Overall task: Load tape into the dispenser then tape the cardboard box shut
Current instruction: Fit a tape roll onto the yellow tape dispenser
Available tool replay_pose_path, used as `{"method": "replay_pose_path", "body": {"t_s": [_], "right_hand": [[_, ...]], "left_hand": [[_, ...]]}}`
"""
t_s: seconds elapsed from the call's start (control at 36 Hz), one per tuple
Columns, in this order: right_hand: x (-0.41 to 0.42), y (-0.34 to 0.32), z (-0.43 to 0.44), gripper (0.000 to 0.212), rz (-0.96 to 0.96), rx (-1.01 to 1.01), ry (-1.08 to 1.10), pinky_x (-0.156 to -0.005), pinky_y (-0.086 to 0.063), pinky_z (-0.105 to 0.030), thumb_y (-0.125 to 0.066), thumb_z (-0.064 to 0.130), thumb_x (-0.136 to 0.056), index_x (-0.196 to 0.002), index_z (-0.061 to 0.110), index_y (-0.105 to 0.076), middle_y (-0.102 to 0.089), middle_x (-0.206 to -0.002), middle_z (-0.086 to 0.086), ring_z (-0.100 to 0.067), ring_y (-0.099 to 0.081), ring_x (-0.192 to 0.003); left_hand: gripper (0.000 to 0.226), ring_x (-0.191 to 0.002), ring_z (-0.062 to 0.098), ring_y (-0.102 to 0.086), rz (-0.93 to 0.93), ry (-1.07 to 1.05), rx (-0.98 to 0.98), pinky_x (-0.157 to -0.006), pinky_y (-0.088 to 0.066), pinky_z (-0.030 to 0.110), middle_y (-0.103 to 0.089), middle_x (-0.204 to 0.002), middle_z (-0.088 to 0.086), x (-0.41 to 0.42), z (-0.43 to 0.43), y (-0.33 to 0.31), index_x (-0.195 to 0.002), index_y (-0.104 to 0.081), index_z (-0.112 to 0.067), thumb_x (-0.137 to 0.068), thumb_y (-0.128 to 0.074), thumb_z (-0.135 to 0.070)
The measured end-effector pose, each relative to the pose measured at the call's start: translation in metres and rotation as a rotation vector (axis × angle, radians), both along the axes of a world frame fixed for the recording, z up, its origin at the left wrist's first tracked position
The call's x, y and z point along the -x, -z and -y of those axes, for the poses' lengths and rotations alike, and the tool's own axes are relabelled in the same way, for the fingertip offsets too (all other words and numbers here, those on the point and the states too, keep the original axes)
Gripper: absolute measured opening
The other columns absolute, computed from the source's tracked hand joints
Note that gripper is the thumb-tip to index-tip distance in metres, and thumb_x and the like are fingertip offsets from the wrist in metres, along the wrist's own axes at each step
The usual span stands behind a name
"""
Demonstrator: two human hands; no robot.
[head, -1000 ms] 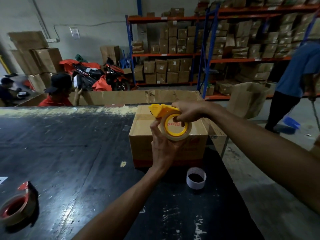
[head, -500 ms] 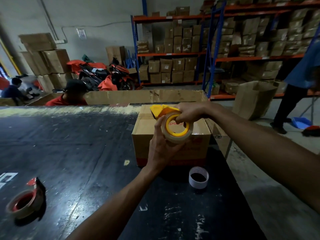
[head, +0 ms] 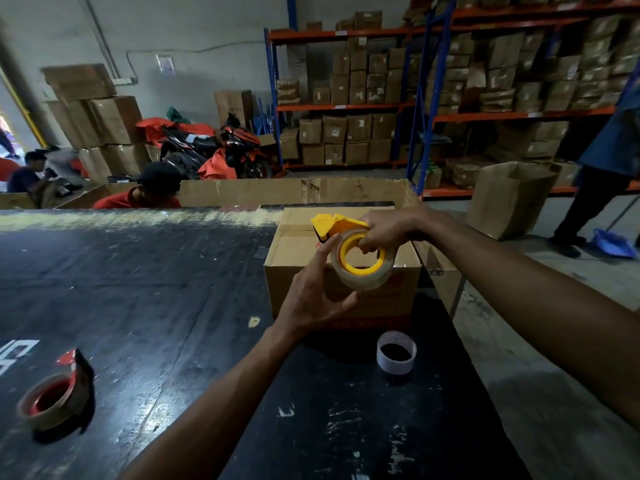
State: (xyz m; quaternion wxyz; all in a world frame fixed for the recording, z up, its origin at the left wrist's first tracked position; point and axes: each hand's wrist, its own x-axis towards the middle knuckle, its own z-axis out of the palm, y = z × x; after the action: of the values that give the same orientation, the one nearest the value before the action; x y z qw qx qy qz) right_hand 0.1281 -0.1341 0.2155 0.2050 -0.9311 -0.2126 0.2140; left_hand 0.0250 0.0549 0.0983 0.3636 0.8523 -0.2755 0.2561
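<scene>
A yellow tape dispenser [head: 334,224] with a roll of clear tape [head: 367,276] seated on its yellow hub is held in the air above a closed brown cardboard box [head: 294,258]. My right hand [head: 391,230] grips the dispenser from above, its fingers hooked through the hub. My left hand [head: 317,296] cups the roll from below and the left, thumb against its rim. The box stands on the black table [head: 145,306], near its right edge.
An empty white tape core [head: 396,352] lies in front of the box. A red dispenser with tape [head: 52,398] sits at the table's left front. A person in red is behind the table; another stands at right. Shelves of boxes fill the back.
The roll has tilted slightly and my left thumb has shifted along its rim. The view has drifted to the left, and the person at right has stepped further away.
</scene>
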Motion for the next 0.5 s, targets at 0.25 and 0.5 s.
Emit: {"method": "replay_pose_path", "body": {"t_s": [0.25,0.5], "right_hand": [[0.003,0.004,0.002,0.02,-0.018,-0.03,0.017,-0.067,-0.058,-0.029,-0.065,0.022,-0.097,-0.114,0.011,-0.067,-0.069,-0.102,-0.015,-0.023,-0.067,-0.084],[0.006,0.006,0.009,0.02,-0.041,-0.056,-0.004,-0.076,-0.058,-0.034,-0.066,0.023,-0.097,-0.114,0.012,-0.067,-0.068,-0.108,-0.016,-0.023,-0.067,-0.089]], "left_hand": [[0.104,-0.128,0.017,-0.062,0.016,-0.078,0.031,-0.103,-0.054,0.027,-0.052,-0.152,0.009,0.009,0.015,0.003,-0.16,-0.022,-0.01,-0.081,-0.078,-0.047],[0.108,-0.137,0.013,-0.054,-0.059,0.062,0.082,-0.106,-0.054,0.037,-0.044,-0.158,0.008,0.008,0.009,0.0,-0.162,-0.015,-0.01,-0.082,-0.083,-0.036]]}}
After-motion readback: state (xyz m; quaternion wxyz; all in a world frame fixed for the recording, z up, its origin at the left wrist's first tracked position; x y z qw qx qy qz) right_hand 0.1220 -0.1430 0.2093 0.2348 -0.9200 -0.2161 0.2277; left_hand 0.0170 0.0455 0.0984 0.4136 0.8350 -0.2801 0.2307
